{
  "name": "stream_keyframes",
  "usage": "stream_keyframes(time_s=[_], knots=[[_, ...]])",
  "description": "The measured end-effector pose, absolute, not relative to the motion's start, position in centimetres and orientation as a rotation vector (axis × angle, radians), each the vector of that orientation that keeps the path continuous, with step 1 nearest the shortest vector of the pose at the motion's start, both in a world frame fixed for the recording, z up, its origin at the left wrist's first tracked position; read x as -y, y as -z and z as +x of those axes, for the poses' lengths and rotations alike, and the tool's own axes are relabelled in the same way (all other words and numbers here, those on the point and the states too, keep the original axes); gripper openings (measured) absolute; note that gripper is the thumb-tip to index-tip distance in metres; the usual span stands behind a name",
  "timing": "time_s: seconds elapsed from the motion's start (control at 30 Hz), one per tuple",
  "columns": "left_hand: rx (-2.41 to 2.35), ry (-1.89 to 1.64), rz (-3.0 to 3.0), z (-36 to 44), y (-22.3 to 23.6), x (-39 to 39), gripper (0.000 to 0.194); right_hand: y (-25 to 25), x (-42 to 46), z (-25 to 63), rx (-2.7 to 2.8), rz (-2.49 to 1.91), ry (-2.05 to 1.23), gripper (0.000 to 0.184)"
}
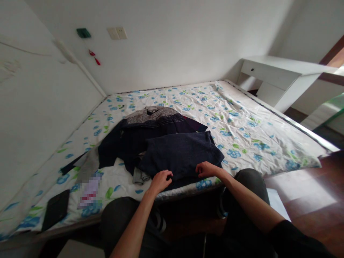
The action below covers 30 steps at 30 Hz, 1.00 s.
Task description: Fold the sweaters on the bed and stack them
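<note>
Partly beneath: sweater (150, 123) | left hand (161, 179), right hand (206, 169) at navy cloth (181, 152) | grip (curled): unclear

A black, flat, rectangular case (56, 209) lies near the left front edge of a white bedsheet with blue flowers and green leaves (233, 122); beside it is a pixelated, pale purple item (90, 190). On the white wall (172, 43), two square, off-white switch or socket plates (116, 33) sit right of a small dark-green object (84, 33), with a red tassel (97, 61) below. A white desk with a dark-knobbed drawer (279, 73) stands at right, above a glossy reddish-brown floor (303, 193).
</note>
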State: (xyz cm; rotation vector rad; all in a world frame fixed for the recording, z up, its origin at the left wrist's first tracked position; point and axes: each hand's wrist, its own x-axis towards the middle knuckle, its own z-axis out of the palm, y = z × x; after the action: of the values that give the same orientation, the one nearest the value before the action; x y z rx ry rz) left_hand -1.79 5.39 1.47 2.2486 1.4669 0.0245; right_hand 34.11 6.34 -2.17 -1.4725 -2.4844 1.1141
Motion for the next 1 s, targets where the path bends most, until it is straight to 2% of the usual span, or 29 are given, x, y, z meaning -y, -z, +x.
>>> stream_keyframes(time_s=[0.13, 0.2, 0.43, 0.53, 0.7, 0.77, 0.9, 1.0], knots=[[-1.417, 0.006, 2.207, -1.4, -1.8, -5.3, 0.029, 1.3, -6.7, 34.7, 2.618, -1.443, -0.991, 0.048], [-1.408, 0.021, 2.197, -1.6, -2.0, -5.1, 0.029, 1.1, -6.8, 34.9, 2.649, -1.452, -1.003, 0.046], [-1.256, 0.117, 2.046, -2.7, -2.5, -4.8, 0.03, 1.4, -7.3, 36.7, 2.519, -1.379, -1.513, 0.039], [-1.222, 0.019, 1.919, -3.5, -3.0, -5.9, 0.036, 1.0, -8.3, 38.4, 2.372, -1.447, -1.586, 0.039], [-1.616, -0.433, 1.979, -7.2, -4.5, -10.5, 0.042, 0.1, -12.2, 44.3, 2.057, -1.869, -1.1, 0.027], [-1.865, -0.466, 2.003, -9.0, -4.7, -12.3, 0.05, 0.4, -13.6, 46.8, 1.902, -2.064, -0.974, 0.025], [-2.214, -0.197, 1.903, -10.7, -4.0, -14.1, 0.071, 1.8, -14.8, 49.1, 1.685, -2.218, -1.167, 0.036], [-2.261, -0.122, 1.866, -10.7, -3.2, -14.5, 0.067, 3.0, -15.0, 48.7, 1.666, -2.228, -1.229, 0.051]])
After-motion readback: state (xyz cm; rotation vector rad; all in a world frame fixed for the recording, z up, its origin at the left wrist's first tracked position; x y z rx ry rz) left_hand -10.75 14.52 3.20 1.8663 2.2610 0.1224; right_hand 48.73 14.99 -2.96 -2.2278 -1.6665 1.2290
